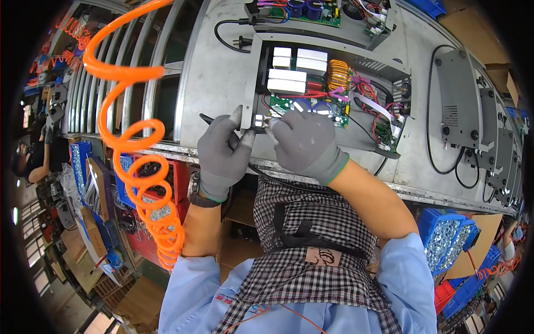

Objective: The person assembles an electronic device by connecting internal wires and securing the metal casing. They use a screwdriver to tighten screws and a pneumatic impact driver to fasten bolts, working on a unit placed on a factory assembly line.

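Observation:
Both hands wear grey gloves. My left hand (222, 153) is closed around a black cable at the near left corner of an open grey metal case (252, 78); the cable's dark end (206, 118) pokes out to its left. Its thumb and a fingertip press close to the case's side wall. My right hand (308, 143) reaches over the case's near edge. Its fingertips are pinched beside a small white terminal (259, 120) inside the corner; what they hold is hidden. Inside sit a green circuit board (283, 104), white blocks (287, 81) and an orange wound coil (337, 75).
Another open case (347, 36) stands behind, a black plug (243, 42) beside it. Closed grey cases (460, 103) with black cords line the right. A coiled orange air hose (119, 139) hangs at left. Blue bins of metal parts (442, 239) sit below the bench edge.

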`<state>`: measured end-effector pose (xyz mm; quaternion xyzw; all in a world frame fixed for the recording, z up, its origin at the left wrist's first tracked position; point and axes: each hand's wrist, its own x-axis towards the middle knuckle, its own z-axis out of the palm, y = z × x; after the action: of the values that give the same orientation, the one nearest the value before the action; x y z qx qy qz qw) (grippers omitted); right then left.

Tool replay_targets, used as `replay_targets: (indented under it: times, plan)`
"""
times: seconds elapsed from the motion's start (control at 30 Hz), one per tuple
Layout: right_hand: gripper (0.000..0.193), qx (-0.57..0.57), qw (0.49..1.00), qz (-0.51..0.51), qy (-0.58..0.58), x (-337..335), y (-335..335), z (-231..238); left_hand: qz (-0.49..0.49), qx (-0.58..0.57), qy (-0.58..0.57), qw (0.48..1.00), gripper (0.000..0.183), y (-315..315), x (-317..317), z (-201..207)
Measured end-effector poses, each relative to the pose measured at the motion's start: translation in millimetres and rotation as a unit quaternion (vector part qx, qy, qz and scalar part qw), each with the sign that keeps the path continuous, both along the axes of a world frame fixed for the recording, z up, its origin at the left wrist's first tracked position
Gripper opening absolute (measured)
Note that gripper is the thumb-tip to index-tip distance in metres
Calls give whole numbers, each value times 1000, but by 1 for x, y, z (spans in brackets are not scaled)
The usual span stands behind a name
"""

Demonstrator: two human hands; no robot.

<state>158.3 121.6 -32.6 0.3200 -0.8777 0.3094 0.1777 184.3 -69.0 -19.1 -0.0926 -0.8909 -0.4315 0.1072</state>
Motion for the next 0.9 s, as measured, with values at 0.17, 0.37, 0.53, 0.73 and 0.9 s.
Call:
replay_targets:
  times: [0.17, 0.37, 0.53, 0.73, 0.9]
  plan:
    - [16, -35, 999, -26, 12, 8, 12, 8, 6, 23, -31, 999, 39, -3, 2, -3]
    - [35, 109, 971, -213, -27, 15, 69, 24, 18, 93, 1, 996, 39, 13, 8, -14]
    - [45, 204, 960, -192, -7, -8, 68, 33, 16, 126, -10, 992, 38, 13, 8, -19]
    - [22, 174, 968, -180, 7, -21, 69, 41, 12, 106, 0, 994, 44, 11, 5, -17]
    - [16, 126, 983, -125, 34, 6, 55, 52, -13, 112, 13, 994, 43, 14, 7, -18]
